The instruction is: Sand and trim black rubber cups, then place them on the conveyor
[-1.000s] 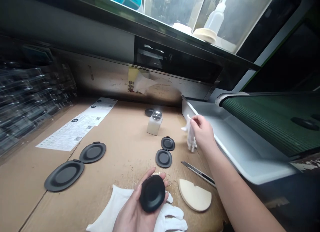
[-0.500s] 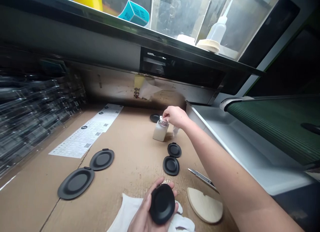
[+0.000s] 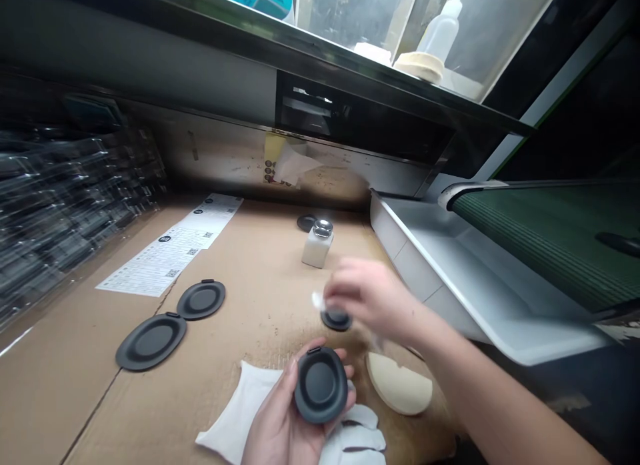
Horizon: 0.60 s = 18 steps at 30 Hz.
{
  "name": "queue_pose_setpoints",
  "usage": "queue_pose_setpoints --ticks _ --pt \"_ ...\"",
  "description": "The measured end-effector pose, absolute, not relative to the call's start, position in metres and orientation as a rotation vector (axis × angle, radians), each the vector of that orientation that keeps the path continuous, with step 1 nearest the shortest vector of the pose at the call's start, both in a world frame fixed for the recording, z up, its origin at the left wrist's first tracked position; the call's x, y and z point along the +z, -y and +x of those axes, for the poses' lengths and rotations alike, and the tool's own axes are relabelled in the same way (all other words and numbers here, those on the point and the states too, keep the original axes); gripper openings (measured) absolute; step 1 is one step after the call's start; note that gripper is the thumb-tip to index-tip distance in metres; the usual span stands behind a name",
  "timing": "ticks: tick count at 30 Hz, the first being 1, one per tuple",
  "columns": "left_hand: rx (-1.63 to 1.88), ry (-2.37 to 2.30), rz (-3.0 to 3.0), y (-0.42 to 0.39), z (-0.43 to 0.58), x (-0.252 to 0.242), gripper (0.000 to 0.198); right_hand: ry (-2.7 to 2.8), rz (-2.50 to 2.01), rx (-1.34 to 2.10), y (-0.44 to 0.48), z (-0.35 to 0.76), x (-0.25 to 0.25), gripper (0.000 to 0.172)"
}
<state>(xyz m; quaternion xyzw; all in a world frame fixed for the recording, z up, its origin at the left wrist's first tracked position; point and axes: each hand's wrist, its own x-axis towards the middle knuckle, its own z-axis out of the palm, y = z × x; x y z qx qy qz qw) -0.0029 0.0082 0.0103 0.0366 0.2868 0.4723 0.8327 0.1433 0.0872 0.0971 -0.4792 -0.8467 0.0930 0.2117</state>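
My left hand [image 3: 280, 425] grips a small black oval cap [image 3: 321, 384] near the table's front edge, its hollow side turned up towards me. My right hand [image 3: 367, 299], smeared by motion, hovers just above and behind it with fingers pinched on a small white wipe [image 3: 318, 301]. Under that hand lies another small black cap [image 3: 336, 319], partly hidden. A white dispenser bottle [image 3: 318, 243] with a metal top stands further back on the cardboard.
Two larger black oval lids [image 3: 150, 331] [image 3: 201, 299] lie at left beside a printed label sheet [image 3: 173, 253]. White gloves [image 3: 240, 418] sit under my left hand, a beige disc [image 3: 399, 383] to its right. A white tray [image 3: 465, 278] and green conveyor belt [image 3: 550, 241] border the right.
My right hand left the bottle top and came back towards me with the wipe, now above the small caps. My left hand turned the black cap hollow side up.
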Motion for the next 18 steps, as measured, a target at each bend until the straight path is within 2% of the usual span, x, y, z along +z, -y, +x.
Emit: queue_pose_setpoints --ticks 3,7,12,18 --pt "1.022 -0.654 0.083 -0.005 0.001 0.018 0.020 2.424 -1.212 0.322 -0.053 0.135 0.070 0.008" --pt "1.037 -0.702 0.112 -0.003 0.004 0.024 0.021 2.420 -1.213 0.115 -0.043 0.131 0.050 0.013" --pt "1.020 -0.748 0.151 -0.003 0.005 0.026 0.019 2.515 -1.080 -0.280 -0.046 0.134 0.048 0.023" --pt "1.009 -0.757 0.168 -0.005 0.007 0.023 0.017 2.595 -1.098 -0.420 -0.041 0.140 0.050 0.021"
